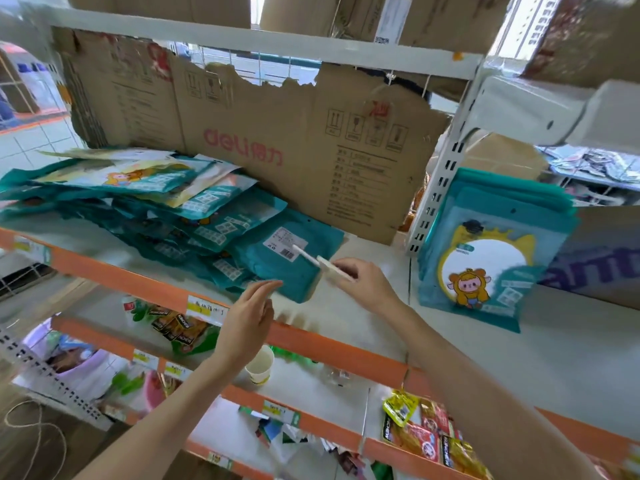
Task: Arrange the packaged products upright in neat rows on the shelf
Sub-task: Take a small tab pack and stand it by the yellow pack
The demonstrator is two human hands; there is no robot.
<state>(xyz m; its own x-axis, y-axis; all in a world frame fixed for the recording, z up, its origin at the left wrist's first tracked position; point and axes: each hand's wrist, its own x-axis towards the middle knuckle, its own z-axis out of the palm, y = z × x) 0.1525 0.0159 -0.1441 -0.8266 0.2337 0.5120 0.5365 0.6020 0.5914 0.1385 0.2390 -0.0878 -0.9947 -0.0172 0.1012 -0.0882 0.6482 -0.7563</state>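
Here, glossy teal packets (194, 216) lie slumped flat in a loose pile on the pale shelf (363, 327), beyond the left hand (247, 322) — its fingers straight, released. The right hand (363, 282) pinches a thin white plastic strip (322, 263) over the nearest packet. Right of it, more packets (491, 247) stand upright — a cardboard sheet (277, 140) backs everything.

The right hand (363, 284) is pinching a small white strip (323, 264) above the shelf (381, 327), while the left hand (251, 318) is hovering with fingers straight. Teal packets (194, 216) are lying in a slumped pile; more teal packets (485, 247) are standing upright against a white post (440, 188).
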